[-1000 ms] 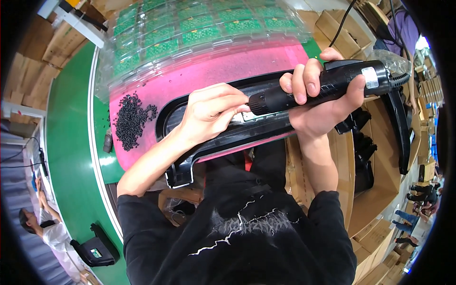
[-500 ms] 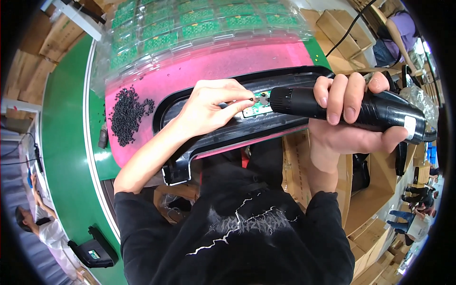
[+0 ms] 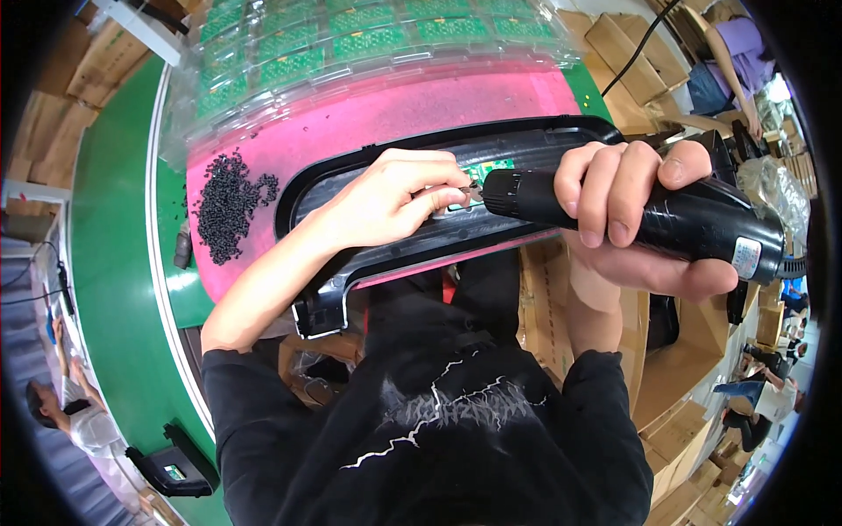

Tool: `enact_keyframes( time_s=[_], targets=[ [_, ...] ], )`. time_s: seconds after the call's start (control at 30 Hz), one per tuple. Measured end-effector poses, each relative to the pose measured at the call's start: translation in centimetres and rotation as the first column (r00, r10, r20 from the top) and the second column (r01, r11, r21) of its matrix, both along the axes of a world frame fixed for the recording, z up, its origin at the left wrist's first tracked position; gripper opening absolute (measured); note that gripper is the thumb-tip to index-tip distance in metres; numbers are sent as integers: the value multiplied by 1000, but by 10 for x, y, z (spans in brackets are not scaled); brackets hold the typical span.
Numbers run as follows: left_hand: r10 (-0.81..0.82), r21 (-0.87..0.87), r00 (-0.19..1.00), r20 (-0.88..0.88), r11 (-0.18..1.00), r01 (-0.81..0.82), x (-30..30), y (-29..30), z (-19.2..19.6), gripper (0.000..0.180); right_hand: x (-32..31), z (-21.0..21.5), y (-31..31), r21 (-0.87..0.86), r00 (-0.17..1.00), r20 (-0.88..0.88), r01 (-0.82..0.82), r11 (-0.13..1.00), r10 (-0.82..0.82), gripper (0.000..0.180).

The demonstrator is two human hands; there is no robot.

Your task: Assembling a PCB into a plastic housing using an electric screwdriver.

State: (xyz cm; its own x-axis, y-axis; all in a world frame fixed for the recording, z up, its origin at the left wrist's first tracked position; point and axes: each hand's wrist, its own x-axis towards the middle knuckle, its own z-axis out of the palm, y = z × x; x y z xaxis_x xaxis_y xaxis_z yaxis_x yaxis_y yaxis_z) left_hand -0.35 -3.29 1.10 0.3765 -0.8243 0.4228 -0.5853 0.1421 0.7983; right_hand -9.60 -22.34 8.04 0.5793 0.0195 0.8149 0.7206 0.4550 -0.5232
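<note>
My right hand (image 3: pixel 627 206) is wrapped round a black electric screwdriver (image 3: pixel 693 219), held nearly level with its nose pointing left. At the nose, the thumb and fingertips of my left hand (image 3: pixel 399 197) are pinched together by the metal bit. Whatever small piece sits between them is too hidden to name. Beneath lies a green circuit board (image 3: pixel 502 166), partly covered by the screwdriver and my left fingers. It sits inside a long black plastic housing (image 3: pixel 544 138) with a raised rim. A heap of small black screws (image 3: pixel 226 206) lies left of the housing.
The pink mat (image 3: pixel 368 110) carries the housing and heap. Behind stand clear plastic trays (image 3: pixel 289 92) of green boards. A small dark cylinder (image 3: pixel 182 247) lies by the mat's left edge. Another black housing (image 3: pixel 175 465) sits lower left. Cardboard boxes (image 3: pixel 675 377) stand right; people work on both sides.
The screwdriver's nose has shifted left, closer to my pinched left fingertips, and now covers a different part of the board. The whole view has moved slightly.
</note>
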Motion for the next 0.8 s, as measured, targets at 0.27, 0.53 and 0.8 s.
enact_keyframes(
  time_s=[0.27, 0.53, 0.8],
  targets=[
    [135, 264, 991, -14, 956, -126, 3, -1, -4, 17, 12, -12, -23, 29, 953, -254, 175, 984, -162, 69],
    [169, 377, 969, 180, 898, -227, 4, -1, 3, 26, 31, -48, -47, -110, 852, -384, 341, 934, -356, 50],
    [53, 260, 981, 186, 960, -101, 4, -1, -10, 13, 36, -53, -48, -16, 881, -382, 297, 955, -281, 45]
  ],
)
